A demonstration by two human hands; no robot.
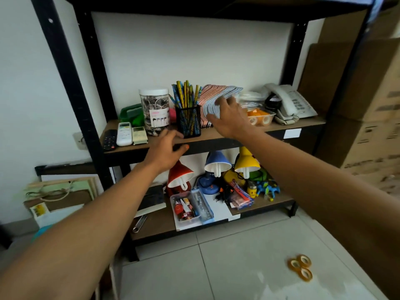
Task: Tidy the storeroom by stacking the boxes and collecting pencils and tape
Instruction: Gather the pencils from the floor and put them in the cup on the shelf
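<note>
With both hands spread and holding nothing, left hand (pixel 167 149) nearest the mesh pencil cup (pixel 187 124) at 12 o'clock, I'd grip its stiff, light, top-heavy wall low.

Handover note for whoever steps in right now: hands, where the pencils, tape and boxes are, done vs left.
Left hand: open, empty, by the front edge of the upper shelf, near the pencil holder.
Right hand: open, empty, spread in front of the fanned notebooks.
Pencils: upright in the black mesh holder.
Tape: three rolls lie on the floor tiles; more rolls in the tray on the shelf.
Cardboard boxes: stacked right of the rack.
Done: pencils look collected. Left: pick up the floor tape; box stacking cannot be judged.
</note>
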